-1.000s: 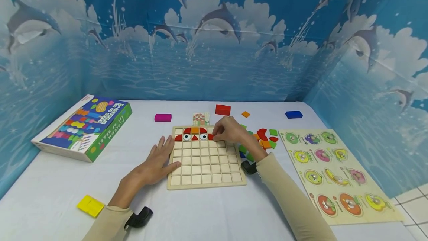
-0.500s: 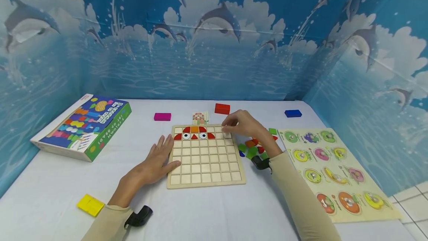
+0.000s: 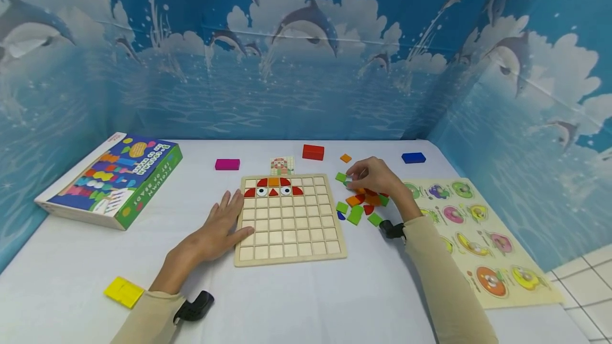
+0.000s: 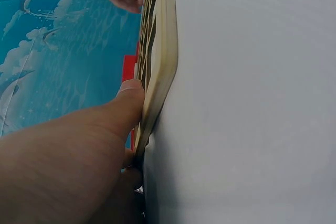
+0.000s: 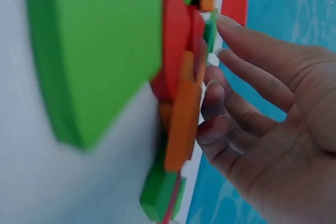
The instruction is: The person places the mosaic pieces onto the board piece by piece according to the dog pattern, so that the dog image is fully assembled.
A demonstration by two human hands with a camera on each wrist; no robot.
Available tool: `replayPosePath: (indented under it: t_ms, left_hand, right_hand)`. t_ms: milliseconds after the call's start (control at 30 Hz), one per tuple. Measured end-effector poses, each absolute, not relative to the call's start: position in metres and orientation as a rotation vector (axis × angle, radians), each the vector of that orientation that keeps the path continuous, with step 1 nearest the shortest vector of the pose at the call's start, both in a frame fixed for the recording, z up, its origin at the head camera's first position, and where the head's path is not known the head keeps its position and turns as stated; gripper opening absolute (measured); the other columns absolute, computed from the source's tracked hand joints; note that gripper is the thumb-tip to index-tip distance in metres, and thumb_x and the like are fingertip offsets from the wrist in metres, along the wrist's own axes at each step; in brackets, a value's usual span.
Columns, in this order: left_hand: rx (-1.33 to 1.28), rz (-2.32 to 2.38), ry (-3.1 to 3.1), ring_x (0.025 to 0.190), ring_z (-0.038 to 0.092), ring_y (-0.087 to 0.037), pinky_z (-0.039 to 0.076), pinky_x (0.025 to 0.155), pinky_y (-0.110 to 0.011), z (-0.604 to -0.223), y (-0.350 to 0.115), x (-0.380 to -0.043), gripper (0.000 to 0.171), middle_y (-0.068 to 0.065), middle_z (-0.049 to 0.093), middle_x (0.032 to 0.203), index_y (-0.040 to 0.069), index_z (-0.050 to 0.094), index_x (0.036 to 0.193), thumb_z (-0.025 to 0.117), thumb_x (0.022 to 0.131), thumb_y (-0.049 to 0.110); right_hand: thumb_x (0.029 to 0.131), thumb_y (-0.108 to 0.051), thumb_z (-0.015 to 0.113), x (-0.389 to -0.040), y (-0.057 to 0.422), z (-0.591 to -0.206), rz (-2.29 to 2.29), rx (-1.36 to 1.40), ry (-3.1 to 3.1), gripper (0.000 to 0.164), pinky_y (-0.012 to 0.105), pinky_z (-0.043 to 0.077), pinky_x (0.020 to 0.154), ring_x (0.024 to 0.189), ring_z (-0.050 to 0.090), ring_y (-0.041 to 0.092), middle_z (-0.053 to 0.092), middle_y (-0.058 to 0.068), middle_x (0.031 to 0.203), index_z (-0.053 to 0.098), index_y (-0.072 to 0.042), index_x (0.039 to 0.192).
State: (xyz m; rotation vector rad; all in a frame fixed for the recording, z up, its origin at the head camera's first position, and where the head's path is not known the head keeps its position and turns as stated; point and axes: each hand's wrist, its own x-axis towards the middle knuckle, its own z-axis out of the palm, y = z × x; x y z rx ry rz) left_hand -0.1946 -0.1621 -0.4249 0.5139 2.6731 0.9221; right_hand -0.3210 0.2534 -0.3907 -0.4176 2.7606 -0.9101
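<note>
A wooden grid board point(image 3: 290, 223) lies mid-table, its top rows partly filled with red pieces point(image 3: 297, 191), an orange square point(image 3: 273, 181) and two eye pieces point(image 3: 262, 191). My left hand point(image 3: 210, 235) rests at the board's left edge, fingers straight and spread; in the left wrist view the thumb point(image 4: 128, 100) lies over the rim. Over the loose pile at the right, my right hand point(image 3: 375, 178) reaches down with relaxed, bent fingers. Its fingertips are right at a small green piece point(image 5: 211, 32), with orange pieces point(image 5: 185, 116) close below them.
Behind the board lies a pattern card point(image 3: 282, 165). Red point(image 3: 313, 152), magenta point(image 3: 227, 164), blue point(image 3: 413, 158) and yellow point(image 3: 124, 292) blocks lie about. A game box point(image 3: 110, 179) sits at left, a fruit puzzle board point(image 3: 478, 248) at right.
My right hand has left the board's top rows and moved right to the loose pile. A red piece now shows where its fingers were. My left hand stays on the board's edge.
</note>
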Motion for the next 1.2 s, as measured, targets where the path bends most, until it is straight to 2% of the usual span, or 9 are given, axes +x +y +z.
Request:
replayPosePath:
  t_ms: [133,267,567,900,1100,1200]
  left_hand:
    - [0.543,0.963,2.669,0.165,-0.013,-0.043,-0.007,0.132,-0.063,-0.429,-0.165,-0.194,0.095,-0.024,-0.001,0.180,-0.006,0.007,0.170,0.060,0.109,0.045]
    - [0.544,0.983,2.656,0.166,-0.015,-0.040,-0.007,0.132,-0.062,-0.432,-0.164,-0.195,0.098,-0.022,-0.002,0.180,-0.005,0.007,0.170,0.060,0.109,0.050]
    - [0.475,0.910,2.668,0.166,-0.014,-0.039,-0.006,0.133,-0.060,-0.425,-0.159,-0.194,0.093,-0.019,-0.002,0.181,-0.003,0.006,0.171,0.062,0.110,0.040]
    - [0.472,0.903,2.676,0.166,-0.014,-0.039,-0.005,0.133,-0.060,-0.425,-0.160,-0.195,0.092,-0.019,-0.002,0.181,-0.003,0.007,0.171,0.062,0.110,0.039]
    - [0.498,0.927,2.670,0.166,-0.013,-0.041,-0.006,0.133,-0.061,-0.425,-0.161,-0.196,0.092,-0.021,-0.002,0.180,-0.005,0.007,0.170,0.061,0.110,0.040]
    - [0.503,0.931,2.667,0.166,-0.012,-0.042,-0.006,0.132,-0.062,-0.423,-0.162,-0.195,0.091,-0.022,-0.001,0.180,-0.006,0.008,0.170,0.060,0.111,0.039]
  right_hand:
    - [0.096,-0.017,0.084,-0.324,0.247,-0.396,-0.899,-0.392,2.807,0.036,0.037,0.058,0.081,0.093,0.065,0.031,0.073,0.017,0.102,0.076,0.002,0.126]
    - [0.096,-0.018,0.084,-0.326,0.241,-0.398,-0.870,-0.333,2.834,0.033,0.039,0.057,0.081,0.092,0.063,0.030,0.073,0.017,0.102,0.077,0.002,0.122]
    - [0.097,-0.016,0.082,-0.330,0.232,-0.398,-0.838,-0.263,2.799,0.026,0.037,0.054,0.081,0.093,0.059,0.029,0.070,0.017,0.103,0.077,0.004,0.113]
    - [0.095,-0.016,0.084,-0.330,0.227,-0.395,-0.887,-0.124,2.768,0.023,0.028,0.049,0.066,0.082,0.058,0.024,0.067,0.013,0.095,0.075,0.002,0.106]
    - [0.095,-0.013,0.084,-0.326,0.226,-0.392,-0.969,-0.190,2.837,0.017,0.028,0.050,0.060,0.073,0.058,0.022,0.073,0.014,0.093,0.078,0.002,0.101]
    - [0.095,-0.011,0.084,-0.321,0.223,-0.387,-1.014,-0.267,2.856,0.015,0.028,0.052,0.061,0.073,0.060,0.021,0.075,0.014,0.091,0.079,0.002,0.100]
